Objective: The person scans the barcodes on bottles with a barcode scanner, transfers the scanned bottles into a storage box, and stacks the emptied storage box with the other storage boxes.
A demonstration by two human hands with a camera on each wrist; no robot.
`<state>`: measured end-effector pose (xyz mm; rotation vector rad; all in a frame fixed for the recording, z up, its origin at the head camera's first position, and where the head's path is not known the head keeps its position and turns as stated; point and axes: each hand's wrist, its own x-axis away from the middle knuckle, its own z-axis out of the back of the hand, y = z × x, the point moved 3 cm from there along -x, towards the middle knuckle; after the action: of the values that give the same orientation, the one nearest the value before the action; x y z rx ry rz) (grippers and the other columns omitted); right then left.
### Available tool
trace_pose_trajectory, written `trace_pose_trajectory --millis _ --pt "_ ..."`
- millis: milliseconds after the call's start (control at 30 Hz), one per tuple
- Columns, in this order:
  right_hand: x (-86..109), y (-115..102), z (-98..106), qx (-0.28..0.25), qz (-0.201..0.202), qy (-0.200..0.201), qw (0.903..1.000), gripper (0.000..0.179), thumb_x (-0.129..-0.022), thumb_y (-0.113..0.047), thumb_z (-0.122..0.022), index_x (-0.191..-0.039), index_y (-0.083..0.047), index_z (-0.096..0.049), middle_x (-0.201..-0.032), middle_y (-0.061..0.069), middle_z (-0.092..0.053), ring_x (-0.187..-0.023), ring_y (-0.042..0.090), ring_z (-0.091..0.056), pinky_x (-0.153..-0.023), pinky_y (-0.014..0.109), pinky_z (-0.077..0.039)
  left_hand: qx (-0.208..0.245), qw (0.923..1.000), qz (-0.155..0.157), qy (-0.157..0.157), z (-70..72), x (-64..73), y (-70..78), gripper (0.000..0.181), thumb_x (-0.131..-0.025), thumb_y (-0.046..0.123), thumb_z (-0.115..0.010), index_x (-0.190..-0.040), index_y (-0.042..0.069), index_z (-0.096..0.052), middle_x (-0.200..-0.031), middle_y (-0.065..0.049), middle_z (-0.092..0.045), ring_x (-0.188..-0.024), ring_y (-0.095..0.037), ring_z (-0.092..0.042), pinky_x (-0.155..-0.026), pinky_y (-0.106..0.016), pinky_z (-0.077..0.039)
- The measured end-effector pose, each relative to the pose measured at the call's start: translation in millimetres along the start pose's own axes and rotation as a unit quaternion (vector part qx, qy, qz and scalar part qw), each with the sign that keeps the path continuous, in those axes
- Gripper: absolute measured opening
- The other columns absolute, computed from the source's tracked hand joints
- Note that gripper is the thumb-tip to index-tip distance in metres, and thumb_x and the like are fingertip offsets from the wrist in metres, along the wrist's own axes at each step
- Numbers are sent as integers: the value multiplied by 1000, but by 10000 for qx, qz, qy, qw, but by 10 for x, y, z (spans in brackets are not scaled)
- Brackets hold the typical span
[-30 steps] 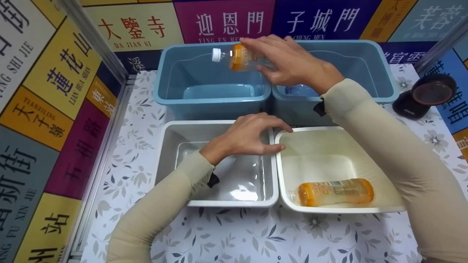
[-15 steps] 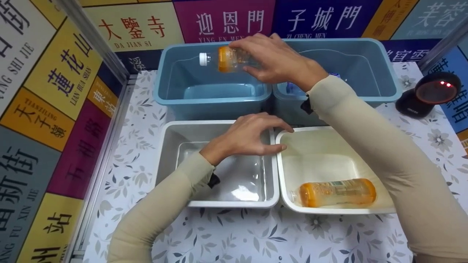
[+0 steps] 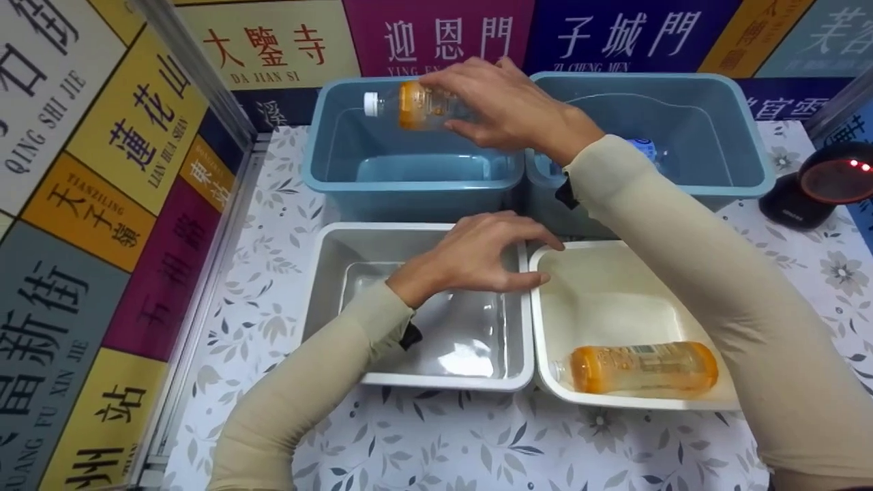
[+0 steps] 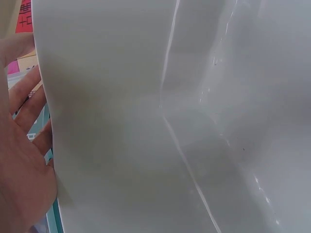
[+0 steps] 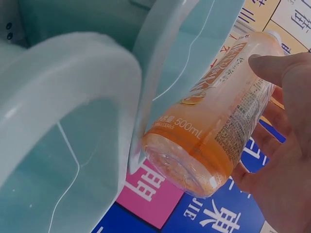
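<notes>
Orange-banded bottle (image 3: pixel 415 106) is lying sideways in right hand (image 3: pixel 503 106), thumb and fingers pinching its body, probably for steadier hold; blue bin (image 3: pixel 416 185) is sitting below. Left hand (image 3: pixel 477 256) is hanging spread over grey bin (image 3: pixel 447 382), gripping nothing.

Floral-patterned tabletop (image 3: pixel 409 450), left blue bin (image 3: pixel 416 203), right blue bin (image 3: pixel 689 109), grey tub (image 3: pixel 457 334) and cream tub (image 3: pixel 600 314) nearer, black device (image 3: pixel 794 202)

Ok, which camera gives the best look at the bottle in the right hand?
The right wrist view: the bottle is large there, with its base and the "500ml" print easy to see. The head view shows it smaller, cap to the left, partly hidden by the right hand. The left wrist view doesn't show it.
</notes>
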<state>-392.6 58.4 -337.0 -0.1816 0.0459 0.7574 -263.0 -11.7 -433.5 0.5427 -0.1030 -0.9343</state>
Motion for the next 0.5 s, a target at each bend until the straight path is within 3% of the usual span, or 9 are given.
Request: trace_pose_trajectory --millis 500 --pt "-213 -91 -71 44 -61 -290 9996 65 -101 -40 -54 -158 -41 -22 -161 -6 -36 -153 22 -26 -123 61 -5 22 9999 -8 -156 -10 2 -16 49 -88 67 -55 -130 43 -61 -133 25 -60 -121 -4 -55 -100 -31 -44"
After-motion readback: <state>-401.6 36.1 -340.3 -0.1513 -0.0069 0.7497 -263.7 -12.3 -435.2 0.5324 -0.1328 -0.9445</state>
